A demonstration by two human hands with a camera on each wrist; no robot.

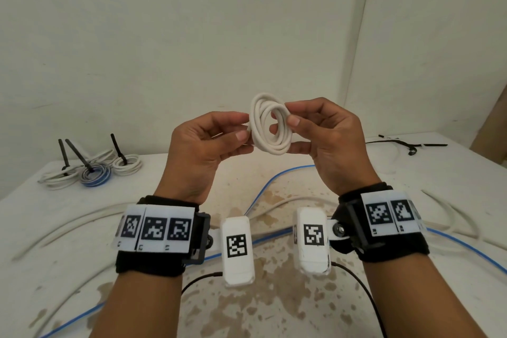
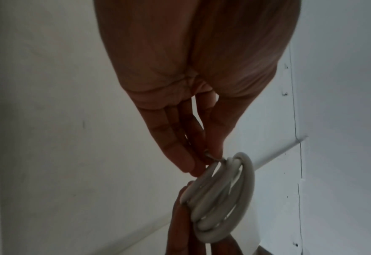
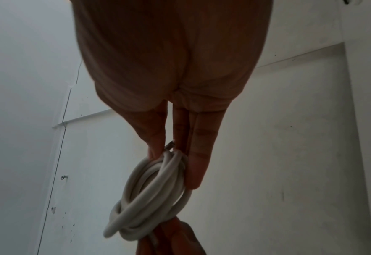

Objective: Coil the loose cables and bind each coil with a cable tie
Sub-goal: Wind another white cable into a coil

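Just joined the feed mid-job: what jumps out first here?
A white cable coil is held up mid-air at centre, the left hand and right hand pinching opposite sides. Three bound coils with black ties sticking up sit far left on the table. Loose white and blue cables trail across it below the hands.

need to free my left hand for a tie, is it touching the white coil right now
Touching. Head view shows the left hand pinching the white coil's left edge; the left wrist view shows fingertips on it.
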